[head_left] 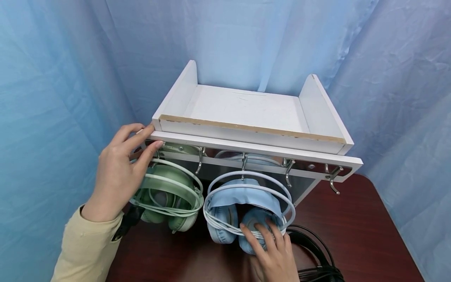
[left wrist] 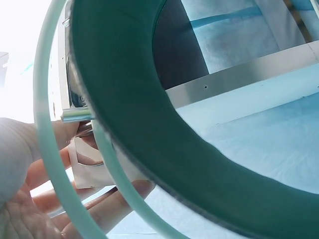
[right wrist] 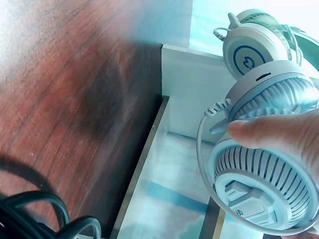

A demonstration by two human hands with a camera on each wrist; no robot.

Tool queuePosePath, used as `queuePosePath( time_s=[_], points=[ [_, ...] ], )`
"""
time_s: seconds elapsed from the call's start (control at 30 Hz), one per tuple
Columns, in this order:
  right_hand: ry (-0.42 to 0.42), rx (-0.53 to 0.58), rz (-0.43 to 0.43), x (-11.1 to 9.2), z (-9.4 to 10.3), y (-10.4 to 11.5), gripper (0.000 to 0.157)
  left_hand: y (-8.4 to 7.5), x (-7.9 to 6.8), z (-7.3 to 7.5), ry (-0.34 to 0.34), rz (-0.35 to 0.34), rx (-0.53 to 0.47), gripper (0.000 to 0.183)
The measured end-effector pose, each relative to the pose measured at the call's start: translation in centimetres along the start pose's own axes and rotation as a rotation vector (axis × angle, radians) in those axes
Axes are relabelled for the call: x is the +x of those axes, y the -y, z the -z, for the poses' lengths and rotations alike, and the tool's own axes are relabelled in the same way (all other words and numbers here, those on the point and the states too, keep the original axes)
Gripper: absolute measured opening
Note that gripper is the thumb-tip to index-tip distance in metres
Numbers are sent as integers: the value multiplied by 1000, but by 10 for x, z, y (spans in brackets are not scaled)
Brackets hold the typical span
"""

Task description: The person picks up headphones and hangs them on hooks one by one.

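My left hand (head_left: 121,164) grips the left end of the white rack's hook board (head_left: 253,150), fingers on top and thumb at the front. Beside it, green headphones (head_left: 169,182) hang from the leftmost hook; their headband (left wrist: 112,99) fills much of the left wrist view. Light blue headphones (head_left: 243,196) hang at the middle hook, their white cable looped around them. My right hand (head_left: 273,250) holds their right ear cup (head_left: 255,225). In the right wrist view, the thumb lies between the two cups, over the slotted outer shell (right wrist: 261,172).
Black headphones (head_left: 315,250) with a bundled cable lie on the dark red-brown table (head_left: 366,223), right of my right hand. Metal hooks (head_left: 289,172) stick out along the board's right half. Above it sits the rack's open white tray (head_left: 246,107). Blue curtains (head_left: 232,39) hang behind.
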State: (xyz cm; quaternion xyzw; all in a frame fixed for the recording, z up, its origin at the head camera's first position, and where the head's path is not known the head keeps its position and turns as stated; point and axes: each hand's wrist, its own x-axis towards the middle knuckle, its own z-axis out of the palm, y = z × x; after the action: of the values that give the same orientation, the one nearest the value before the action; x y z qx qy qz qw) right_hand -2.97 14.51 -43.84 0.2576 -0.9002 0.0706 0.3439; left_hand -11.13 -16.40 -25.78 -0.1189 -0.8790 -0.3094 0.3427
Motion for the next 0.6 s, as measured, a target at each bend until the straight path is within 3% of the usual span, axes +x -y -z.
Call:
queuePosePath(
  time_s=[0.27, 0.6],
  points=[
    [-17, 22, 14, 4, -2, -4, 44, 0, 0, 1, -4, 0, 0, 36],
    [52, 43, 6, 9, -2, -5, 44, 0, 0, 0, 1, 2, -4, 37]
  ],
)
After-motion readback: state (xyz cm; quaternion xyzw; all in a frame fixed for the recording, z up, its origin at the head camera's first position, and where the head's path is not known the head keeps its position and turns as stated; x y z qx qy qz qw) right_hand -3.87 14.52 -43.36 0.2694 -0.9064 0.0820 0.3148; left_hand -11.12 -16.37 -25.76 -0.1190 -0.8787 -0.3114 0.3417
